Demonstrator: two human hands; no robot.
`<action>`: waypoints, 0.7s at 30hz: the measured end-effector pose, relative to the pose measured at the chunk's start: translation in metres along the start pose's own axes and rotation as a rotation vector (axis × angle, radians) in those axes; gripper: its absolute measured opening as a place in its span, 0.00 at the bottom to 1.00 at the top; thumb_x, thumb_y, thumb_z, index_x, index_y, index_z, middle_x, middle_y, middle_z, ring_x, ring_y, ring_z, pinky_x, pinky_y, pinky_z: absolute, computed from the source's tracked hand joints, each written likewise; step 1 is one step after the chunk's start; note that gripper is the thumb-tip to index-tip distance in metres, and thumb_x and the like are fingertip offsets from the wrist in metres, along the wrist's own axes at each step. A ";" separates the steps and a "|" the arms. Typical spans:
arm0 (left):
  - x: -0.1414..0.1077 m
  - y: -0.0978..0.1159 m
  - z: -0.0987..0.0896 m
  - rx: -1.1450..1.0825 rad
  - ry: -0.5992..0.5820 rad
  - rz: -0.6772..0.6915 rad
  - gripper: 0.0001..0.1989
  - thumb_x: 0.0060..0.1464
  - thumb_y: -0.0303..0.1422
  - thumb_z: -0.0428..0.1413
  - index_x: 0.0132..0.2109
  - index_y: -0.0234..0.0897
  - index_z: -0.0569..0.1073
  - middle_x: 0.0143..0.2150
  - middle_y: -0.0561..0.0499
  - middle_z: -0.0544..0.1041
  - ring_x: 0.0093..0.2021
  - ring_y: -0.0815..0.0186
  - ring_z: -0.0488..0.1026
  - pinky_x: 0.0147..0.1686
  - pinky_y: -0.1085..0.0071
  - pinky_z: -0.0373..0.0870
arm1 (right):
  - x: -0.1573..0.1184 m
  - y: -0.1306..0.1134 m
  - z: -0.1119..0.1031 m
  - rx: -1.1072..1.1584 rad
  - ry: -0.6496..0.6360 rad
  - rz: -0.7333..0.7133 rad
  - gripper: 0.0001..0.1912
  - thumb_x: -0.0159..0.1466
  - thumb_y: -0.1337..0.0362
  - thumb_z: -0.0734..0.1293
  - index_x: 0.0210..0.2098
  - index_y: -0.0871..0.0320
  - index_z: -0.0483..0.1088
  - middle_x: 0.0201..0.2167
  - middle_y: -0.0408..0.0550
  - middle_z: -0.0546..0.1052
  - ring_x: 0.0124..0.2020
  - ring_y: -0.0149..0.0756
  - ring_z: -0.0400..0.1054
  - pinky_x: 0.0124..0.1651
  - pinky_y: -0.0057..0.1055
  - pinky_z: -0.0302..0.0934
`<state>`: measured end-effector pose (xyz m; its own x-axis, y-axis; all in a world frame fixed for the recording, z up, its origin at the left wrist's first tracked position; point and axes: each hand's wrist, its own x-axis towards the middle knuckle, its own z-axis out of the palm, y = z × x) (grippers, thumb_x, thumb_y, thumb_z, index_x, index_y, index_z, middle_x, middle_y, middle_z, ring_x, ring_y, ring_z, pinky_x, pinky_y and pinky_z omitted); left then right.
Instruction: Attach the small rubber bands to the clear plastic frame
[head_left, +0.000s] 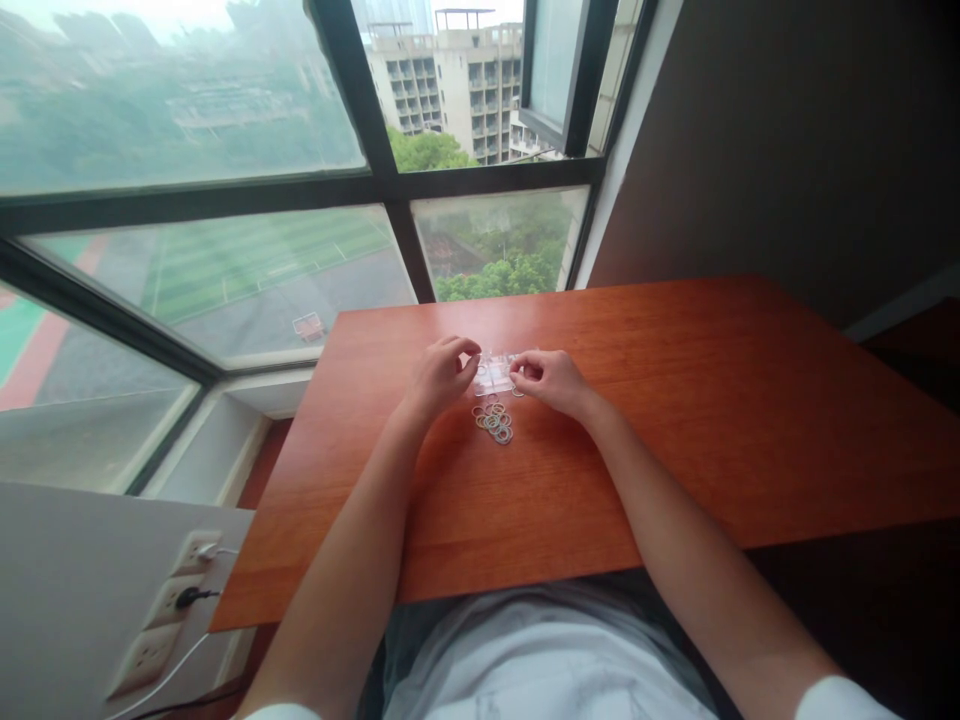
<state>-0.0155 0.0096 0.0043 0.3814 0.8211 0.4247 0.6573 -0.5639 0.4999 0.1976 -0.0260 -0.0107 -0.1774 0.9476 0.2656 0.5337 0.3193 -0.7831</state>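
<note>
A clear plastic case [495,374] lies on the reddish wooden table, between my two hands. At its left edge is my left hand [446,372], fingers curled with thumb and fingertips close together; what they hold, if anything, is too small to tell. My right hand [551,380] is at the case's right side, thumb and index finger pinched, and a small ring [518,392] shows just below those fingertips. Nearer to me than the case, a loose pile of several thin, pale rings [495,422] rests on the table.
The wooden table [712,400] extends far to the right. Behind it stand dark-framed windows [499,180]. Wall sockets [165,610] with plugs and cables are at the lower left, beside the table's left edge.
</note>
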 end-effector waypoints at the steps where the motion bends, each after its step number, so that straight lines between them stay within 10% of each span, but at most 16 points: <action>1: 0.000 0.001 0.001 -0.035 -0.004 0.004 0.06 0.56 0.31 0.55 0.39 0.37 0.77 0.34 0.51 0.78 0.27 0.70 0.70 0.30 0.72 0.66 | 0.000 0.000 0.000 0.003 0.008 -0.005 0.07 0.56 0.64 0.68 0.30 0.60 0.76 0.16 0.37 0.67 0.20 0.25 0.56 0.26 0.24 0.51; 21: -0.003 0.010 0.022 -0.276 -0.107 0.143 0.06 0.54 0.25 0.56 0.37 0.35 0.77 0.31 0.51 0.79 0.27 0.73 0.71 0.28 0.78 0.67 | 0.000 0.001 0.000 -0.018 0.037 -0.041 0.09 0.57 0.61 0.68 0.33 0.60 0.77 0.16 0.37 0.66 0.19 0.26 0.57 0.27 0.24 0.52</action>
<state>0.0040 0.0040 -0.0085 0.5331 0.7280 0.4311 0.3966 -0.6651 0.6327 0.1979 -0.0252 -0.0118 -0.1687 0.9327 0.3186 0.5412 0.3578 -0.7610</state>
